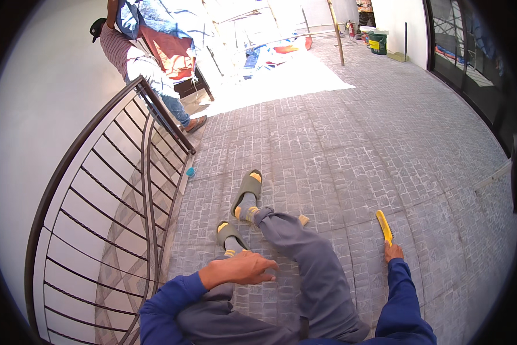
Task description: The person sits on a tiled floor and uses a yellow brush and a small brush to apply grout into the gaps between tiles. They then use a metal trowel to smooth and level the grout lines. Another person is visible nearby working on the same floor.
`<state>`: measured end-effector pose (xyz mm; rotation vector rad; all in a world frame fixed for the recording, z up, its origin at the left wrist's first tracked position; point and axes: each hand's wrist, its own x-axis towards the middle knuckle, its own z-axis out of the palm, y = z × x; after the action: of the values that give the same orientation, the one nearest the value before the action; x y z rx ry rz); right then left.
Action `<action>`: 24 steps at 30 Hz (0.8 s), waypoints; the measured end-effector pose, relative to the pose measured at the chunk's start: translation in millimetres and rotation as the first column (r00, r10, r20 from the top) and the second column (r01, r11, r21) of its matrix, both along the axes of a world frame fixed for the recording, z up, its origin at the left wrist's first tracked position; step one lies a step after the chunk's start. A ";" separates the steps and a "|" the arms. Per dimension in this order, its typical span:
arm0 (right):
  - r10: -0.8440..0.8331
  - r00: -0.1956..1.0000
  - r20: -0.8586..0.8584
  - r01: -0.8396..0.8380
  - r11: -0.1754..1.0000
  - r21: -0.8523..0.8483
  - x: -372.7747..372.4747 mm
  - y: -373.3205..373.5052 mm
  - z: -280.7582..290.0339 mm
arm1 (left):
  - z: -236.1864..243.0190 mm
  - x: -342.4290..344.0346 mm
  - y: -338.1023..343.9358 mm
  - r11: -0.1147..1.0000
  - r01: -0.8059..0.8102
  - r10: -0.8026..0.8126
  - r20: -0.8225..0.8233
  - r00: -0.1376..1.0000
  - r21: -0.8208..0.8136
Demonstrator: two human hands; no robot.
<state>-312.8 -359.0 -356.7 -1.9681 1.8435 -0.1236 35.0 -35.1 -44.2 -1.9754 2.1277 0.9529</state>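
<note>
My right hand is closed around the handle of a yellow wire brush. The brush is held low over the grey stone-patterned floor, its dark bristles showing along the right side; whether they touch the floor I cannot tell. Over my bent legs, my left hand is out with fingers apart and slightly bent, nothing in it. Below it are my grey trousers and olive slides. A small tan piece lies on the floor just beyond my right leg.
A dark metal railing curves along my left, with a small blue cap near its base. Beyond it another person stands beside hanging tarps. A wooden pole, green bucket and dark glass door are farther off.
</note>
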 end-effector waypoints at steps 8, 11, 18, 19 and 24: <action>-0.007 1.000 -0.030 0.011 0.991 0.130 -63.4 72.5 30.4 | 9.1 2.3 2.6 0.999 0.000 0.002 -0.036 0.999 0.050; 0.010 0.999 0.054 -0.016 0.994 0.108 -106.8 113.8 49.3 | 8.3 3.0 2.9 0.997 -0.004 0.006 -0.029 1.000 0.080; 0.017 0.999 0.051 -0.017 1.000 -0.006 -121.5 128.5 51.2 | -0.4 -1.8 -1.1 0.995 0.021 -0.020 -0.010 1.000 0.102; 0.026 0.999 0.046 -0.024 0.998 -0.049 -104.3 114.2 42.3 | -0.3 -1.9 -1.1 0.994 0.024 -0.026 0.021 0.999 0.107; 0.001 0.998 0.065 0.005 0.995 -0.102 -12.4 31.0 21.1 | 5.3 -0.8 -2.2 0.997 0.026 -0.025 -0.020 0.999 0.066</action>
<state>-325.2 -327.9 -335.6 -2.0055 1.8303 -0.2847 34.1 -37.4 -38.9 -1.9118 2.0975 1.0284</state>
